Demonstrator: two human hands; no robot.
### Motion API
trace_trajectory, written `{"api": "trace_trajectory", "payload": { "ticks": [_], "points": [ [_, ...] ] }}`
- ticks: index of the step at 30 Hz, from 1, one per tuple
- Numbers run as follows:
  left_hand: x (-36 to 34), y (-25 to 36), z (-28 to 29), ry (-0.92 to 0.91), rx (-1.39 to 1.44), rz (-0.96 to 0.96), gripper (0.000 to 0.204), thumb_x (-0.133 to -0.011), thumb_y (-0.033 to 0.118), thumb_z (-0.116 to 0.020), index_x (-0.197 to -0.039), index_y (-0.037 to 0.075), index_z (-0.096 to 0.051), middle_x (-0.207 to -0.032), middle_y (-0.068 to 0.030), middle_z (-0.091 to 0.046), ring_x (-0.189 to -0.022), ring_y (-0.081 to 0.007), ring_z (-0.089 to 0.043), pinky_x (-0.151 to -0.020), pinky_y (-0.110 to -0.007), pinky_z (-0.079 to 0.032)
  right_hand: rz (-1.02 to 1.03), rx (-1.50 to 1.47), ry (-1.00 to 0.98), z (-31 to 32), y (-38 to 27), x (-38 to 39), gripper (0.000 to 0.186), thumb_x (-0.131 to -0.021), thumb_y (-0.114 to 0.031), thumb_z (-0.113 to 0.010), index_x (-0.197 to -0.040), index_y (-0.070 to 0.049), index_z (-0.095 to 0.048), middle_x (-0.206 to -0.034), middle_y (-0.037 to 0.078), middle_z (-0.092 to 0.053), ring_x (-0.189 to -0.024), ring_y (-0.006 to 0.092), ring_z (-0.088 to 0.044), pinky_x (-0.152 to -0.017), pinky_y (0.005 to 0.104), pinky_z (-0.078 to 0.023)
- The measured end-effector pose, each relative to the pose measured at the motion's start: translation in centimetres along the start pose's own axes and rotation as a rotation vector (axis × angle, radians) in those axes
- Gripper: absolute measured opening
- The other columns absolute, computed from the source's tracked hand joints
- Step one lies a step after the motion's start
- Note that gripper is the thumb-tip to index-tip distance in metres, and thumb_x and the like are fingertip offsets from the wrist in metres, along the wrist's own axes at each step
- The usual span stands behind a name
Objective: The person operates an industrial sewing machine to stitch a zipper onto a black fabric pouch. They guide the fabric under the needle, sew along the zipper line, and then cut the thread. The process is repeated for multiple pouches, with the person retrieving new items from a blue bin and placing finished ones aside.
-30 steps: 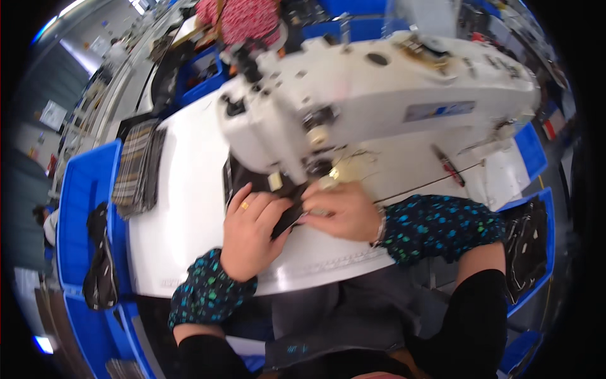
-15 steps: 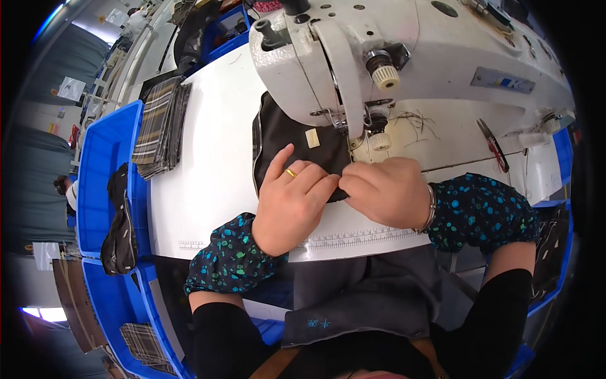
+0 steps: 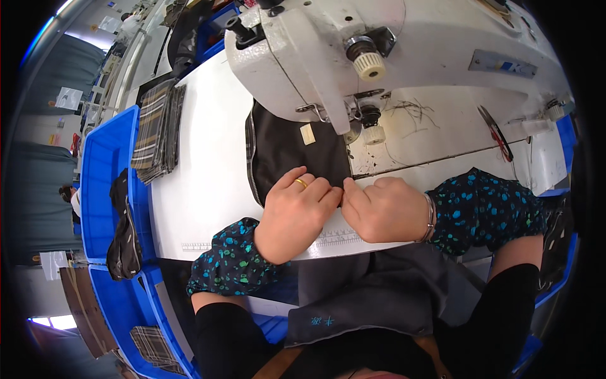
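Observation:
A black fabric piece (image 3: 284,148) with a zipper along its left edge and a small pale label lies on the white table, its far edge under the head of the sewing machine (image 3: 372,79). My left hand (image 3: 295,211) is closed, its thumb and index finger pinching the near right edge of the fabric. Right beside it, my right hand (image 3: 386,208) is closed too and pinches that same edge. The two hands' fingertips almost touch. The pinched bit of fabric is mostly hidden by my fingers.
Plaid fabric pieces (image 3: 153,129) are stacked on the table's left. Blue bins (image 3: 95,183) stand beyond it, one with black zippered pieces (image 3: 123,237) over its rim. Red-handled scissors (image 3: 497,134) and loose thread ends (image 3: 410,110) lie right of the machine head. A ruler scale (image 3: 338,239) runs along the near edge.
The black fabric has come slightly nearer to me, its label with it. Both hands have moved a little toward the near edge, still pinching. My left index finger, raised before, is now lowered.

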State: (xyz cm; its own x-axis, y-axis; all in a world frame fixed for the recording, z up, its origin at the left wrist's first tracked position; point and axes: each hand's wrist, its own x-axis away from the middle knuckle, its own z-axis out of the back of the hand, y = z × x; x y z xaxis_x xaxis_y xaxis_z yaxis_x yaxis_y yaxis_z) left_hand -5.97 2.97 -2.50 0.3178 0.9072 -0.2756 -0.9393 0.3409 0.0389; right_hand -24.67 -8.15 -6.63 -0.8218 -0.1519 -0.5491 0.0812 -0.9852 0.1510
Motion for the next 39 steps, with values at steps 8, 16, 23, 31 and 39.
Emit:
{"api": "trace_trajectory", "payload": {
  "ticks": [8,16,23,31,39],
  "points": [
    [-0.2,-0.4,-0.1,0.065,0.061,0.022,0.012,-0.074,0.009,-0.068,-0.085,0.009,-0.072,-0.078,-0.0034,-0.058,-0.077,-0.0229,-0.064,-0.093,-0.041,-0.057,-0.005,0.044,0.044,-0.4,0.3,0.0,0.02,-0.076,-0.015,-0.069,-0.086,0.002,-0.072,-0.09,0.023,-0.075,-0.054,0.0158,-0.065,-0.047,0.0288,-0.049],
    [-0.7,-1.0,-0.4,0.077,0.075,0.044,0.019,-0.072,0.008,-0.071,-0.09,0.007,-0.075,-0.083,-0.0032,-0.06,-0.081,-0.0221,-0.064,-0.082,-0.037,-0.057,-0.089,0.045,0.001,-1.1,1.4,-0.3,0.01,-0.076,-0.011,-0.07,-0.08,-0.002,-0.066,-0.083,0.016,-0.072,-0.052,0.0144,-0.064,-0.043,0.0301,-0.047],
    [-1.5,-3.0,-1.8,0.105,0.052,0.098,0.029,-0.071,0.007,-0.072,-0.099,0.007,-0.08,-0.09,-0.0019,-0.066,-0.087,-0.0232,-0.065,-0.086,-0.038,-0.056,-0.16,0.021,0.021,-2.2,3.0,-0.9,0.01,-0.076,-0.011,-0.069,-0.076,-0.003,-0.063,-0.086,0.016,-0.071,-0.051,0.0159,-0.064,-0.043,0.0318,-0.047],
    [-3.0,-5.3,-3.5,0.191,-0.031,0.103,0.029,-0.078,0.006,-0.067,-0.103,0.008,-0.08,-0.095,-0.0024,-0.07,-0.095,-0.0243,-0.066,-0.101,-0.041,-0.051,-0.177,0.029,-0.004,-1.8,2.9,-0.8,0.014,-0.075,-0.011,-0.069,-0.081,0.002,-0.067,-0.093,0.022,-0.074,-0.053,0.0174,-0.066,-0.045,0.0326,-0.051],
    [-3.1,-6.4,-3.9,0.212,-0.1,0.157,0.033,-0.079,0.003,-0.066,-0.109,0.009,-0.08,-0.098,-0.004,-0.073,-0.097,-0.0247,-0.068,-0.099,-0.04,-0.052,-0.156,0.03,-0.028,-1.9,2.8,-1.3,0.016,-0.075,-0.011,-0.07,-0.082,0.003,-0.069,-0.092,0.022,-0.074,-0.052,0.0183,-0.065,-0.044,0.0332,-0.05]
  ]
}}
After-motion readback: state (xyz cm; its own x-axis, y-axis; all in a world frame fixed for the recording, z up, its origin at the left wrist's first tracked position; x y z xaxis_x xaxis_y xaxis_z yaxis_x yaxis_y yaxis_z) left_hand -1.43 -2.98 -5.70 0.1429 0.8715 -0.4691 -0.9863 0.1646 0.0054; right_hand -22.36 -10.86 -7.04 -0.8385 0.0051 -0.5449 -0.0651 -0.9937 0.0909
